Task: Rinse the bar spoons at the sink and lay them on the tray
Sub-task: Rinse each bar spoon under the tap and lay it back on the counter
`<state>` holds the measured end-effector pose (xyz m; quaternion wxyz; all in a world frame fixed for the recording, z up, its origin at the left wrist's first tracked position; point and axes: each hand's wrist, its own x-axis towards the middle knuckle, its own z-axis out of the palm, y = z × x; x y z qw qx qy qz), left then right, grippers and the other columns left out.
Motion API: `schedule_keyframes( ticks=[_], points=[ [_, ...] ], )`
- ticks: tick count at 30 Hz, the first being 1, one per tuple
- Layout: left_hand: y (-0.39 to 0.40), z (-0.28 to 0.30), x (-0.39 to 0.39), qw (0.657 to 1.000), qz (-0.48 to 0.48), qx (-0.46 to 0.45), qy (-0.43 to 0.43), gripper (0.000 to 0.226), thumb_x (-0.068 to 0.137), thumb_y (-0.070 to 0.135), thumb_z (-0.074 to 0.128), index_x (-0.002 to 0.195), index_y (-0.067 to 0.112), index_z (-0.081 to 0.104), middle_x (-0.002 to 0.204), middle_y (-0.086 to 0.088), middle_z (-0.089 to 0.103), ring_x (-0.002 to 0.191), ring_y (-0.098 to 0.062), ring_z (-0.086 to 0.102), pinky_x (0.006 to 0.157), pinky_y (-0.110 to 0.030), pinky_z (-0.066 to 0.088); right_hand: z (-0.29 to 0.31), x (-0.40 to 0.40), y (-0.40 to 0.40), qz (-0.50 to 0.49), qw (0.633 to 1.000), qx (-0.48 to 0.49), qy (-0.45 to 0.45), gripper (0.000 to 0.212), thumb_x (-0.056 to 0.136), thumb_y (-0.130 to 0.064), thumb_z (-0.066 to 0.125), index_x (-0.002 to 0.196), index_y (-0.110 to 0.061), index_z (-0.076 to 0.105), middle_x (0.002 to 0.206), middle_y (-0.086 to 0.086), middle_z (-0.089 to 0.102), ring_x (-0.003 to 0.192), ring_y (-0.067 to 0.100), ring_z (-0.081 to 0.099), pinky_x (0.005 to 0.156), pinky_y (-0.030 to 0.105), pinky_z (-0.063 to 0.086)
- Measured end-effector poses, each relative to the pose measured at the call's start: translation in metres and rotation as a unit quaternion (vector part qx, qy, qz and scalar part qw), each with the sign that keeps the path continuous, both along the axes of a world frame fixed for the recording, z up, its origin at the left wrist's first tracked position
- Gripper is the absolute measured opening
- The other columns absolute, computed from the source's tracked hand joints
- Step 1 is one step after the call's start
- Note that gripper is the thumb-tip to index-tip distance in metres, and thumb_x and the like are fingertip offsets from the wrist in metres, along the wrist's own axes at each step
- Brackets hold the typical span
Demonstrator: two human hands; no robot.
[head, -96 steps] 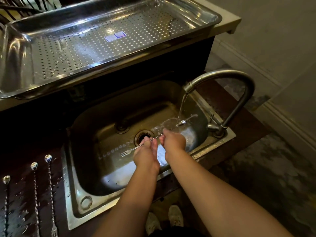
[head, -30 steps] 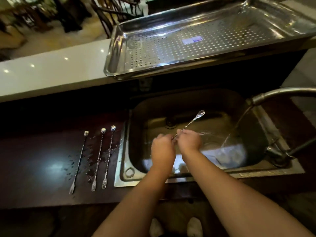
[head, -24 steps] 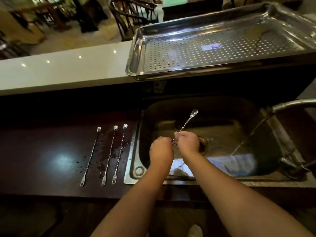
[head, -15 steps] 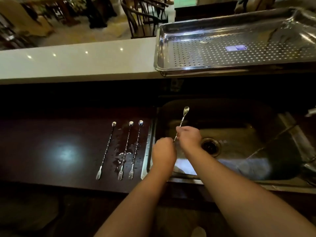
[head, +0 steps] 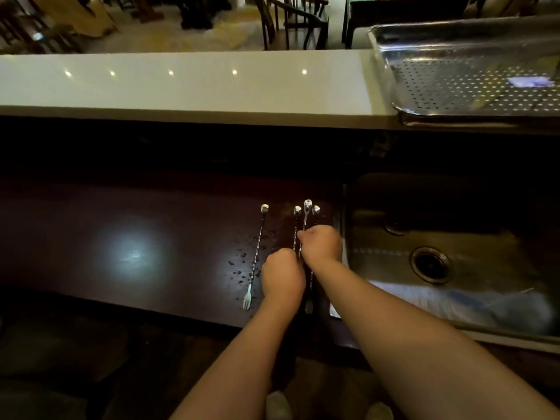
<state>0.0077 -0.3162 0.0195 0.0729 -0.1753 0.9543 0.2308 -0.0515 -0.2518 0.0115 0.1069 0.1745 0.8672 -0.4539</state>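
Both hands [head: 303,256] pinch one bar spoon [head: 307,207] above three on counter [head: 151,222]

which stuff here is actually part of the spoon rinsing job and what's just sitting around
Part of the job:
- bar spoon held by the right hand and left hand
- three bar spoons lying on the dark counter, the leftmost in full view
- sink
- perforated tray

Just lying about:
- white bar top
- chairs beyond it
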Motion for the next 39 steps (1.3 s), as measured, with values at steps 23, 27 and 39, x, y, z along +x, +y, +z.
schedule_keyframes(
  ticks=[23,27,39],
  points=[
    [-0.058,-0.042,-0.017,1.000,-0.001,-0.001,-0.021,0.023,0.094,0.004,0.043,0.091,0.009,0.065,0.094,-0.008,0.067,0.082,-0.023,0.064,0.062,-0.030,0.044,-0.040,-0.019,-0.070,0.058,0.986,0.155,-0.005,0.024,0.094,-0.022,0.058,0.077,-0.006,0.062,0.086,0.016,0.069,0.082,0.035,0.067,0.059,0.030,0.043],
    [-0.058,-0.039,-0.015,1.000,0.001,0.016,-0.015,0.022,0.093,0.004,0.044,0.091,0.008,0.065,0.093,-0.008,0.066,0.080,-0.023,0.063,0.065,-0.033,0.049,-0.039,-0.018,-0.070,0.053,0.988,0.148,-0.005,0.023,0.094,-0.024,0.059,0.081,-0.005,0.064,0.089,0.016,0.069,0.085,0.034,0.066,0.060,0.030,0.042],
    [-0.093,-0.029,0.011,0.997,0.070,0.018,-0.035,0.036,0.092,0.039,0.057,0.110,0.008,0.055,0.109,-0.009,0.059,0.098,-0.024,0.060,0.080,-0.034,0.048,-0.024,-0.018,-0.098,0.076,0.990,0.118,-0.011,0.027,0.092,-0.028,0.062,0.080,-0.005,0.067,0.085,0.012,0.070,0.075,0.029,0.064,0.055,0.024,0.037]
  ],
)
